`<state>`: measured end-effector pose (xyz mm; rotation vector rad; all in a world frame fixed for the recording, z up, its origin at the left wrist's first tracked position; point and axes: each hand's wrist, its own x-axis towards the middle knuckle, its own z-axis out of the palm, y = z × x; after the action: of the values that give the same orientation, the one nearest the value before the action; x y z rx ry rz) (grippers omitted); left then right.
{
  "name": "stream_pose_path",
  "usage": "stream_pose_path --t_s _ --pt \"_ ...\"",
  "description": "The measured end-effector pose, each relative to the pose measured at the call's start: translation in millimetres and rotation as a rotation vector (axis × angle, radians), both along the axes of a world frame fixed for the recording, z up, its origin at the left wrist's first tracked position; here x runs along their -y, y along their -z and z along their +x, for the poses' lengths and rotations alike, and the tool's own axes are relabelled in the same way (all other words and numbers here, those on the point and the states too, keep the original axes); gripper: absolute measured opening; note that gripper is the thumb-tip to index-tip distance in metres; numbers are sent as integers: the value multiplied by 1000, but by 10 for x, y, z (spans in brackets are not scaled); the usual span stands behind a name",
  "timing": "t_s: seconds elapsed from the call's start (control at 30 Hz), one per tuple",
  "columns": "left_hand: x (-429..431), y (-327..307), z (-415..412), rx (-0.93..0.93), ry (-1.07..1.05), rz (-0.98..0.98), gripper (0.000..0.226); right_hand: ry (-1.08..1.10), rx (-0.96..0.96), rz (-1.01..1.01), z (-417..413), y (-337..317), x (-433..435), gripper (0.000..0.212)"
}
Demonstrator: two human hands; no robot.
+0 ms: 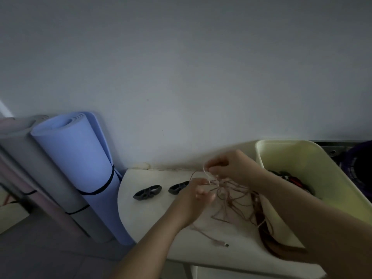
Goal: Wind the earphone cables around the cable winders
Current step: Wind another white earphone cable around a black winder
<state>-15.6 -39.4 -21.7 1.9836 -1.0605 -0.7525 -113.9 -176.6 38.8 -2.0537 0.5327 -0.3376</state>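
The earphone cables (229,198), thin and pinkish, lie in a loose tangle on the white worktop (161,222), directly under and between the two hands. The right hand (231,168) is raised above the tangle, its fingertips pinched on a pale strand. That strand runs down a short way to the left hand (198,195), which sits lower and nearer the person with its fingers curled round the strand's other end. The hands are close together but not touching, and both are blurred. More loops of cable spread out below the right forearm, and one strand trails past the left wrist toward the person, ending in a small plug (225,244) that rests on the worktop.

Two dark cable winders lie flat on the worktop out beyond the left hand's outer side. The farther one (147,192) is in full view. The nearer one (178,187) is just beside the left hand's knuckles and partly hidden by them. Neither has cable on it.

A dark reddish-brown strap (267,236) lies under the right forearm. On the outer side of the right hand stands a pale yellow bin (314,166), with dark and red items inside that are too dim to name. Well beyond the winders, a rolled blue mat (80,158) and a rolled grey mat (20,150) lean against the wall (181,67).
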Motion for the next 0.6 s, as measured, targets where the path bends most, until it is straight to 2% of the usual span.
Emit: stream_pose_path --t_s 0.13,0.17,0.27,0.37,0.47,0.6 --pt "93 -279 67 21 -69 -180 23 80 276 318 -27 -377 24 17" --pt "123 -373 91 -2 -86 -217 24 83 315 345 -22 -468 28 17" --pt "205 -608 134 -32 -79 -245 33 83 357 253 3 -729 48 16" --pt "281 -863 151 106 -47 -215 43 78 395 182 39 -1043 62 17" --pt "362 -1193 153 151 -71 -218 56 58 445 122 73 -1388 40 22" --pt "477 -1619 156 168 -79 -289 55 23 480 27 82 -1739 21 24"
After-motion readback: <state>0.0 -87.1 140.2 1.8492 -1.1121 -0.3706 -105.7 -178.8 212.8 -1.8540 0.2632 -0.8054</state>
